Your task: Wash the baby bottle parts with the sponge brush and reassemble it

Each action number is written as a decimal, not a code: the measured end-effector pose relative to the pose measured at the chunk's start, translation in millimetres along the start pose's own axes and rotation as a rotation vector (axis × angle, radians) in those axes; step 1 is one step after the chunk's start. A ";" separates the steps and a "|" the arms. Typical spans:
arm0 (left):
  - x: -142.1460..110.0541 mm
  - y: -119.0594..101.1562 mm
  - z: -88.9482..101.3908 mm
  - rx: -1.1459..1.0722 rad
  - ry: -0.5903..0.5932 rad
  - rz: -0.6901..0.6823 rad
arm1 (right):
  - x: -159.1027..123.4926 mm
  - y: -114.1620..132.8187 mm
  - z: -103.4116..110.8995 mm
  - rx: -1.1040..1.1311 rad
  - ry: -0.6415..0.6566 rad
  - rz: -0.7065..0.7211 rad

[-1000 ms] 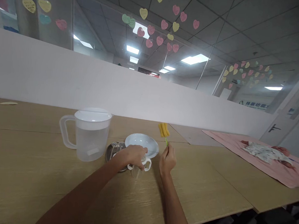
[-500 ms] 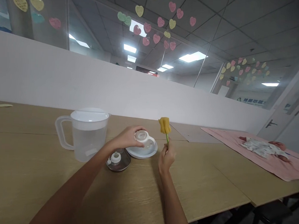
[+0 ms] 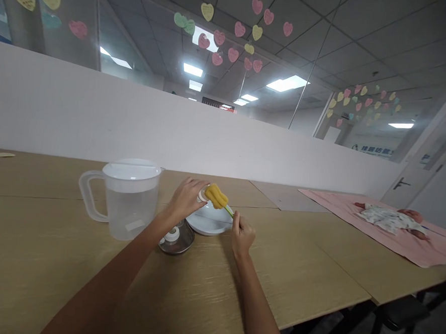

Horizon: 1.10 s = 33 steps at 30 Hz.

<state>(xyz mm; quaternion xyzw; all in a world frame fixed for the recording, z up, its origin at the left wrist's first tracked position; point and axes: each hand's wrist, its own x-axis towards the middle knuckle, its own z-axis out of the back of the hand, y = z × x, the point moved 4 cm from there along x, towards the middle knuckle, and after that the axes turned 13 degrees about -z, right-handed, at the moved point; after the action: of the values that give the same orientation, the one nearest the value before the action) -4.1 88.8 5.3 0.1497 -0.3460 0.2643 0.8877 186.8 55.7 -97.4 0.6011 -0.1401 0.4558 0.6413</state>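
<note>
My left hand (image 3: 186, 199) is wrapped round a clear baby bottle (image 3: 202, 194) with white fittings, held tilted above the bowl; most of it is hidden by my fingers. In my right hand (image 3: 243, 234) is the green handle of a yellow sponge bottle brush (image 3: 216, 196). The sponge head meets the mouth of the bottle; whether its tip is inside I cannot tell. Beneath them sits a white bowl (image 3: 208, 229). On a round metal dish (image 3: 183, 245) beside it lie a white bottle collar (image 3: 172, 234) and other small parts, partly behind my left wrist.
A translucent lidded pitcher (image 3: 132, 207) with liquid inside stands left of the dish. At the right, a baby doll (image 3: 382, 219) in patterned clothes lies on a pink cloth (image 3: 341, 209). A low white wall (image 3: 164, 133) runs behind the table, and a black stool (image 3: 403, 311) stands below its edge.
My left hand lifted the baby bottle off the dish area and turned its mouth rightward over the bowl. My right hand tipped the brush left, bringing the sponge to the bottle.
</note>
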 end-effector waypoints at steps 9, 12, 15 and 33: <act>-3.2 -3.5 -5.7 0.228 0.165 -0.212 | -3.0 -0.2 -0.6 -0.208 -0.120 0.306; -3.1 -18.5 -18.4 0.237 0.244 -0.279 | -10.3 11.3 -1.1 -0.184 -0.138 0.392; -3.2 -26.3 -29.5 0.197 0.277 -0.283 | -13.8 17.5 -3.3 -0.160 -0.119 0.421; -11.1 24.4 -0.2 0.105 0.059 0.203 | 14.6 -62.6 -4.5 -0.197 -0.063 -0.463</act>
<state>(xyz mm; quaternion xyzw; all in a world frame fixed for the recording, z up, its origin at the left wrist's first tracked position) -24.8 104.7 -0.5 0.1523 -0.3188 0.3748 0.8571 240.2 74.5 -128.1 0.5659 -0.0625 0.2620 0.7793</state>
